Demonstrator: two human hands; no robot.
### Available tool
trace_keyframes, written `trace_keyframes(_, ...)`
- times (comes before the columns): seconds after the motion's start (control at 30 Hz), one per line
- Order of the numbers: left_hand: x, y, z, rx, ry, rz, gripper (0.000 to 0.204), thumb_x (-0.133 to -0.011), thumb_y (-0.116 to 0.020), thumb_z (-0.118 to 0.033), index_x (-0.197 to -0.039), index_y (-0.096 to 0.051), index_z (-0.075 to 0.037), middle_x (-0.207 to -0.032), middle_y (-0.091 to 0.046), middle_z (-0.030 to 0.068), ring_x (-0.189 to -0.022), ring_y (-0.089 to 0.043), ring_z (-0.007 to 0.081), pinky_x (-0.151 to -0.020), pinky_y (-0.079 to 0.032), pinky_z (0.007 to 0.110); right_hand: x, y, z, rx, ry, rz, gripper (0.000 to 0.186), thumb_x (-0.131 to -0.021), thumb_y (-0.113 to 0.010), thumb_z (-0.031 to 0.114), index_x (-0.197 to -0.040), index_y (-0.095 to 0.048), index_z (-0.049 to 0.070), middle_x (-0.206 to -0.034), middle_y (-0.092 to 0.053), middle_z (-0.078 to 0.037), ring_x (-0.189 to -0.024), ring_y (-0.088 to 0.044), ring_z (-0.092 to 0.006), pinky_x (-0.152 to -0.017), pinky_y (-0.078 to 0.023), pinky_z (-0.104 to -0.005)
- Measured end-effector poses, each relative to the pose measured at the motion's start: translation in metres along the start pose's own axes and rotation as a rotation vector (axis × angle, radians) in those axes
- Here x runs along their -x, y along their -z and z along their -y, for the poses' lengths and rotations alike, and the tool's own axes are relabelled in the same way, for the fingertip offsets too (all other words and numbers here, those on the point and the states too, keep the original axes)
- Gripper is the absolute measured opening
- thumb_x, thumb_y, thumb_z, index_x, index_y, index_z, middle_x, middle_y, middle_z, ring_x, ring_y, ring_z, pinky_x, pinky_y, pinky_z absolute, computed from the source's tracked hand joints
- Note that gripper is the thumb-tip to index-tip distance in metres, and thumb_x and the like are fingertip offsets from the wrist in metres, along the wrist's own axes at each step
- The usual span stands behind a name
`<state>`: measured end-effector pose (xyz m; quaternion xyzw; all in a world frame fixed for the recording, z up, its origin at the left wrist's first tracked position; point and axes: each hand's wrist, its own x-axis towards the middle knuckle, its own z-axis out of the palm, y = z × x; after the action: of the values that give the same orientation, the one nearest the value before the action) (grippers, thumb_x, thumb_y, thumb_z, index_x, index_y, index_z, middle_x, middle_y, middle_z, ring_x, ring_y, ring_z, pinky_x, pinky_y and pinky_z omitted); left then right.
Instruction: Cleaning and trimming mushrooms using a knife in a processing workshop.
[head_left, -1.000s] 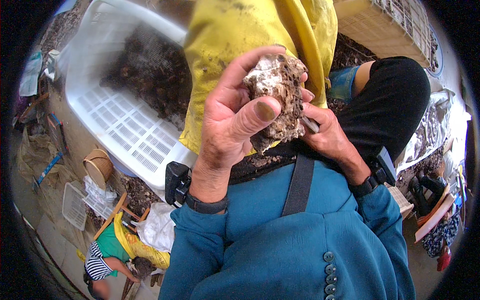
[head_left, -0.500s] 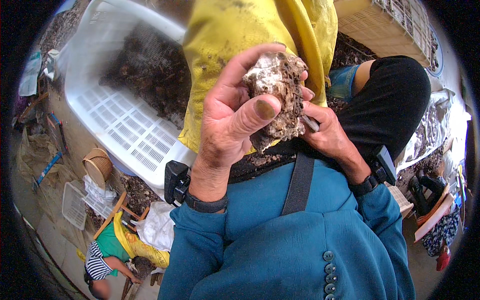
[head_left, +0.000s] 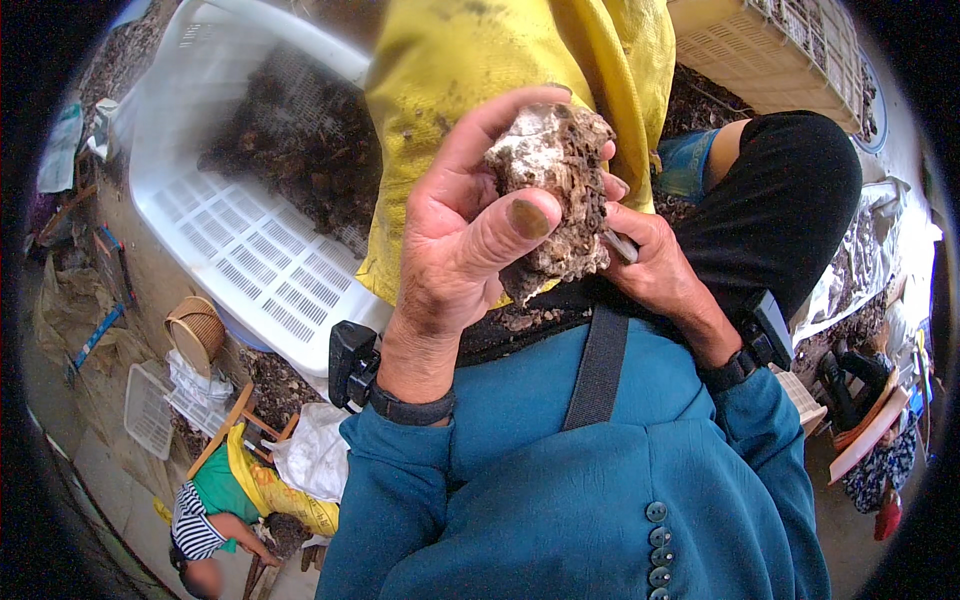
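A rough brown clod with white, mould-like patches (head_left: 560,190) is held up over my lap. My left hand (head_left: 450,220) grips it, the thumb across its near side and the fingers round its far side. Close against the clod's right edge is my right hand (head_left: 655,265), its fingers closed round a small grey, blade-like tool (head_left: 622,247). Most of that tool is hidden, so its exact kind does not show. Beneath the hands, a dirt-smudged yellow cloth (head_left: 460,60) covers my lap.
To the left stands a white plastic basket (head_left: 275,265) with dark crumbly matter inside. A cream crate (head_left: 770,60) is at the upper right. A wicker basket (head_left: 196,335) sits lower left, near a co-worker in a striped sleeve (head_left: 195,525). Another person (head_left: 880,480) is at the right edge.
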<state>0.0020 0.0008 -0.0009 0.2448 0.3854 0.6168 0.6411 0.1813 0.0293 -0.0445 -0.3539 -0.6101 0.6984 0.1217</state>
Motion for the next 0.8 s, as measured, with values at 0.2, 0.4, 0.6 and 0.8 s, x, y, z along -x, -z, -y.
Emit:
trace_keyframes(0.2,0.0000,0.0002,-0.0002,0.002,0.001,0.000,0.075,-0.078,-0.065,-0.042,-0.129,-0.035,0.002,-0.110,-0.054,0.0260,-0.092,-0.061,0.0324,-0.077,-0.052,0.037,-0.0002,-0.0007,-0.0003,0.010,0.013,-0.008,0.040,-0.080,-0.057,-0.004,-0.118,-0.056,0.009,-0.107,-0.063,-0.007,-0.096,-0.055,-0.0103,-0.080,-0.044,-0.0237)
trace_keyframes(0.4,0.0006,0.0005,-0.0005,-0.004,0.003,-0.004,0.074,-0.078,-0.065,-0.042,-0.129,-0.035,0.002,-0.111,-0.054,0.0261,-0.092,-0.061,0.0325,-0.078,-0.052,0.037,-0.0006,-0.0008,0.0004,0.011,0.006,-0.004,0.040,-0.080,-0.057,-0.004,-0.118,-0.056,0.009,-0.108,-0.062,-0.007,-0.097,-0.055,-0.0107,-0.081,-0.044,-0.0238)
trace_keyframes(0.6,0.0007,0.0022,0.0002,-0.004,-0.003,0.004,0.074,-0.078,-0.065,-0.042,-0.129,-0.035,0.002,-0.111,-0.054,0.0258,-0.093,-0.061,0.0322,-0.079,-0.052,0.038,-0.0012,-0.0007,0.0002,0.042,-0.008,0.000,0.041,-0.079,-0.058,-0.003,-0.118,-0.056,0.010,-0.106,-0.063,-0.008,-0.092,-0.057,-0.0105,-0.077,-0.046,-0.0240)
trace_keyframes(0.8,0.0001,0.0021,-0.0006,0.007,0.003,0.020,0.073,-0.078,-0.064,-0.042,-0.129,-0.035,0.002,-0.112,-0.054,0.0256,-0.094,-0.060,0.0319,-0.080,-0.051,0.038,0.0000,-0.0011,-0.0045,0.049,0.010,-0.014,0.041,-0.079,-0.057,-0.003,-0.118,-0.056,0.010,-0.105,-0.064,-0.008,-0.091,-0.057,-0.0100,-0.077,-0.046,-0.0242)
